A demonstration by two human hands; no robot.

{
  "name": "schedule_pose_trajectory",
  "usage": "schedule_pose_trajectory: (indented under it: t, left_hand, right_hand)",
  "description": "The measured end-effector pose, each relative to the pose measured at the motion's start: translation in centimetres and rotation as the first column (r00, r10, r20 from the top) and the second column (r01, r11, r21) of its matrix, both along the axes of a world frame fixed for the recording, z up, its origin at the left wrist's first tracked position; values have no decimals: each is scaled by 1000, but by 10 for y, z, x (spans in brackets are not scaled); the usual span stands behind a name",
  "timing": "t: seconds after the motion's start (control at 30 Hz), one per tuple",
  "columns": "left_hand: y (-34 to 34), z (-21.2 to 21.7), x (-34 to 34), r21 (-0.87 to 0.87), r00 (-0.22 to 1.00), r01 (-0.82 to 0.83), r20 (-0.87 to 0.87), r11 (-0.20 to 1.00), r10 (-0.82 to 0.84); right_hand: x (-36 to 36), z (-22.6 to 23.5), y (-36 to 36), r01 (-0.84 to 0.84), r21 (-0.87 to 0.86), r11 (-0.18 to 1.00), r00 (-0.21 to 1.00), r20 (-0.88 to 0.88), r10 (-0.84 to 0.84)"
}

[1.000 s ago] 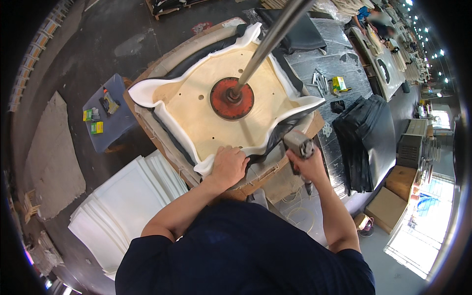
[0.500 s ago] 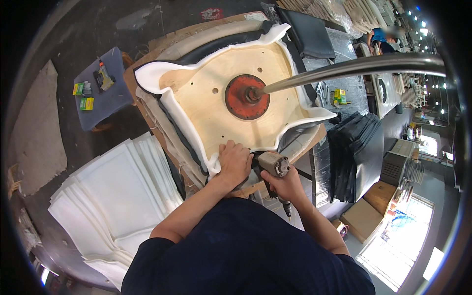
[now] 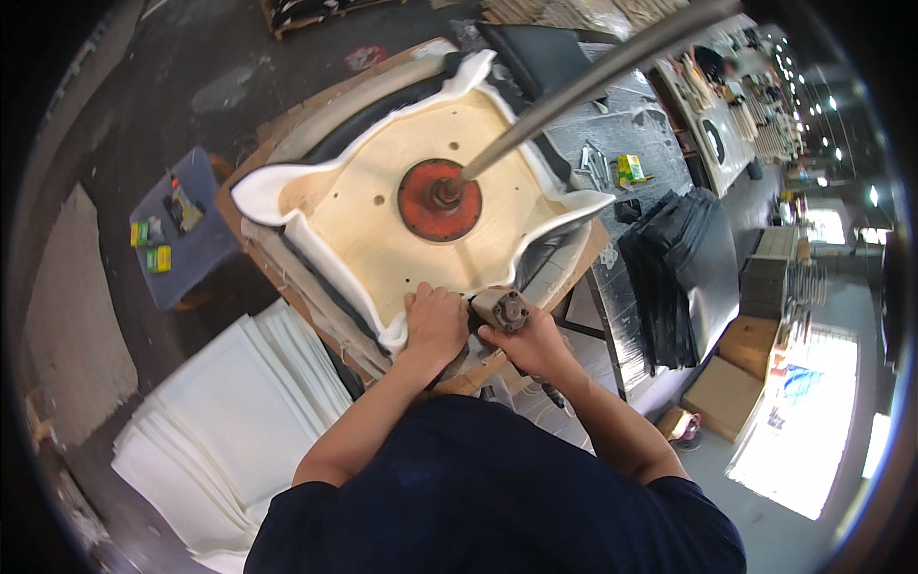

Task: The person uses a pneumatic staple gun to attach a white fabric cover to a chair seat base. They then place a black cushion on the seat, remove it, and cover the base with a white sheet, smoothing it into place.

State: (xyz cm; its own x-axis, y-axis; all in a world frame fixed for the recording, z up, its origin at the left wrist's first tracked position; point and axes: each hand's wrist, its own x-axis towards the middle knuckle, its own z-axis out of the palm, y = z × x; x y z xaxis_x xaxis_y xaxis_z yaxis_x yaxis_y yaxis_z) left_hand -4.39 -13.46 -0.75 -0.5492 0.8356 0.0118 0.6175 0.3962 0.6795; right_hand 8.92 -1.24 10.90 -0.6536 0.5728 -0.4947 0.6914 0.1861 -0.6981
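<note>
A pale plywood panel [image 3: 354,249] lies in front of me, with white padding [image 3: 335,268] turned up round its edge and black cover material [image 3: 387,112] outside that. My left hand [image 3: 437,325] is closed over the panel's near edge, fingertips on the wood, thumb side beside the tool. It grips the padded edge there; what lies under the palm is hidden. A pneumatic staple gun [image 3: 502,308] is in my right hand [image 3: 534,344], fingers wrapped round its handle. Its nose is close to the near edge beside my left hand; whether it touches is hidden.
A red disc [image 3: 416,206] on a metal rod [image 3: 593,81] sits on the panel's middle. Left are white padding sheets [image 3: 210,392] and a blue-grey stool [image 3: 196,249] with another tool and small boxes. Right, black sheets [image 3: 669,258] lie stacked on a wrapped table.
The view has shifted, so panel and rod appear further left. The staple gun has been turned and brought in nearer my left hand. My left hand keeps to the near edge.
</note>
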Motion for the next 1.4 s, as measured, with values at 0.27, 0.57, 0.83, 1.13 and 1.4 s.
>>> schedule_pose_trajectory:
  t: [0.27,0.57,0.83,1.13,1.4]
  left_hand:
    - [68,21,14,310,997,54,34,949,-68]
    - [107,6,20,111,984,105,-153,988,-88]
    - [116,-3,24,180,999,10,-49,984,-2]
    - [118,-3,23,136,1000,-22,17,990,20]
    - [99,0,20,245,997,64,-48,967,-54]
  right_hand:
    - [82,1,33,265,-187,946,931,-205,-301]
    - [60,7,103,129,-111,985,986,-95,-140]
    - [36,-3,139,40,-125,991,993,116,-26]
    - [-1,12,143,-89,-45,995,942,321,99]
    - [8,-4,145,-109,30,994,966,237,99]
